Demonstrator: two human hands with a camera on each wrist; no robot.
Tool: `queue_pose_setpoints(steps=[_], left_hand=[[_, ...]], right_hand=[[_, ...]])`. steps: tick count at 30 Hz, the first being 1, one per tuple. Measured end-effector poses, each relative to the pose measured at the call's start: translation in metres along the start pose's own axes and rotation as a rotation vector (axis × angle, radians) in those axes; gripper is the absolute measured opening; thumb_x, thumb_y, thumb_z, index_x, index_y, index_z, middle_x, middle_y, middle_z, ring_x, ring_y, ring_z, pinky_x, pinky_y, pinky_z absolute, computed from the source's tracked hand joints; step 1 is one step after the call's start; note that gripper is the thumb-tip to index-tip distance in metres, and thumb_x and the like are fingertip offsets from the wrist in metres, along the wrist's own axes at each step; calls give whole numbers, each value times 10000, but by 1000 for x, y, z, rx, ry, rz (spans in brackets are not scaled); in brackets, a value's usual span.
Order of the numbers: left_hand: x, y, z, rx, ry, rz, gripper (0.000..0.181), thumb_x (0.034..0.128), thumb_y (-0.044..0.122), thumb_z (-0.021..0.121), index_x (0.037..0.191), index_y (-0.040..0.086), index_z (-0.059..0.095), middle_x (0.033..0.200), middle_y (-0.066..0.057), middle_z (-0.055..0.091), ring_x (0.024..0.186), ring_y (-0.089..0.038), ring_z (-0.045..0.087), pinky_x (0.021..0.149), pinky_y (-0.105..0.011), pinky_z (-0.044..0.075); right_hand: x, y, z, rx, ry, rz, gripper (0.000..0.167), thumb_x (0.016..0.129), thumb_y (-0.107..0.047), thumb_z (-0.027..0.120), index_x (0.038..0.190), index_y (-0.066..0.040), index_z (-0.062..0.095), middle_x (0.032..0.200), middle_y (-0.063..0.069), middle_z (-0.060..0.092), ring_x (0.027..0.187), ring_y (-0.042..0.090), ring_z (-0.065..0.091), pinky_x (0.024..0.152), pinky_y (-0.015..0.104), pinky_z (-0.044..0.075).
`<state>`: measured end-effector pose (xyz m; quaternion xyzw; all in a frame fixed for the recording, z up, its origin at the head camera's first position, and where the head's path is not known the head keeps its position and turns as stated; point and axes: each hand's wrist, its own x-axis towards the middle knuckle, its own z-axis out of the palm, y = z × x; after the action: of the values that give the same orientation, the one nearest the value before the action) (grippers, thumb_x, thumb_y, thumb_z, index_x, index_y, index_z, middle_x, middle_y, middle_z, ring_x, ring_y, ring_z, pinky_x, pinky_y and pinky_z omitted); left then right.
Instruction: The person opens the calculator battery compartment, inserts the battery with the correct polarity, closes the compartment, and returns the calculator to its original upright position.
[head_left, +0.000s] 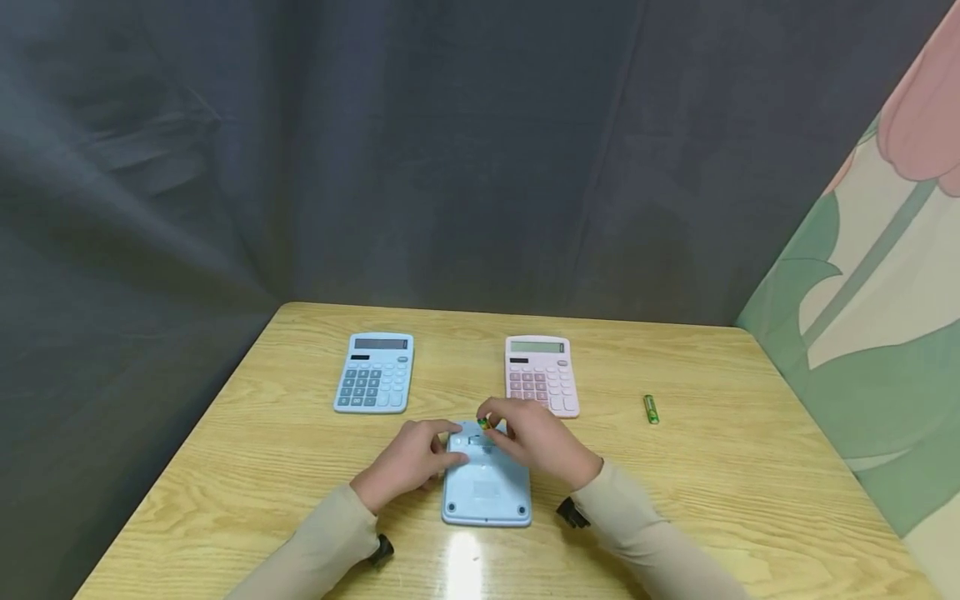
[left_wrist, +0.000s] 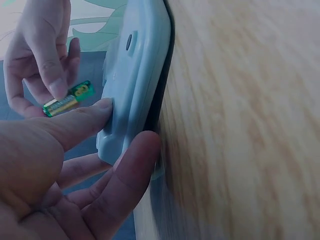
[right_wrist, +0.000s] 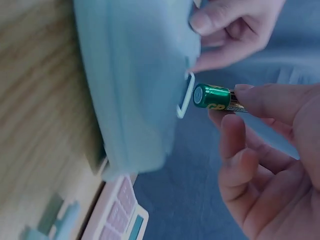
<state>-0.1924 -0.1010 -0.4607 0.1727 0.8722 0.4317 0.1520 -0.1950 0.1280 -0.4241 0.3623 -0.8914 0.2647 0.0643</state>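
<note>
A light blue calculator (head_left: pixel 487 492) lies face down near the table's front, its small battery compartment (head_left: pixel 480 440) uncovered at the far end. My left hand (head_left: pixel 408 462) grips its left side, thumb on the back and other fingers around the edge, as the left wrist view shows. Between thumb and fingers, my right hand (head_left: pixel 536 437) pinches a green and gold battery (right_wrist: pixel 215 97). One end of that battery points at the compartment's white-edged opening (right_wrist: pixel 186 95), a small gap apart. Another green battery (head_left: pixel 651 409) lies on the table to the right.
Face up at the back left is a second light blue calculator (head_left: pixel 373 372). A pink calculator (head_left: pixel 540 375) lies just beyond my right hand, partly covered by it. A small light blue piece (right_wrist: pixel 65 220) rests on the wooden table (head_left: pixel 712 467), blurred. Dark cloth (head_left: pixel 480 167) hangs behind.
</note>
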Motion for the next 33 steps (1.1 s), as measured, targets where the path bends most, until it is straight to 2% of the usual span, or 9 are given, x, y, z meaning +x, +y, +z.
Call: queue_pose_setpoints(steps=[7, 14, 25, 33], left_hand=[[1, 0, 1, 1, 5, -1, 562, 909, 264, 758, 1384, 24, 577, 628, -44, 611, 463, -149, 581, 428, -276, 503], [0, 0, 1, -5, 2, -6, 571, 911, 262, 757, 1390, 17, 567, 634, -59, 617, 481, -163, 593, 441, -288, 510], [-1, -4, 3, -19, 23, 3, 571, 912, 269, 754, 1389, 17, 569, 606, -54, 590, 457, -149, 570, 427, -273, 486], [0, -5, 3, -43, 23, 5, 564, 910, 260, 757, 1383, 14, 574, 645, -51, 595, 478, -144, 570, 441, -267, 490]], right_hand=[[1, -3, 13, -74, -7, -56, 180, 931, -89, 714, 1105, -129, 691, 948, -39, 715, 804, 62, 636, 682, 211, 543], [1, -4, 17, -164, -23, -62, 150, 912, -92, 737, 1039, -171, 721, 944, -43, 676, 785, 63, 603, 649, 203, 523], [1, -5, 23, -253, -19, -91, 152, 891, -98, 764, 1035, -141, 787, 913, -16, 633, 731, 65, 571, 610, 161, 490], [-3, 0, 27, -351, -20, -172, 206, 891, -102, 757, 1092, -142, 784, 918, -7, 601, 751, 76, 514, 598, 148, 458]])
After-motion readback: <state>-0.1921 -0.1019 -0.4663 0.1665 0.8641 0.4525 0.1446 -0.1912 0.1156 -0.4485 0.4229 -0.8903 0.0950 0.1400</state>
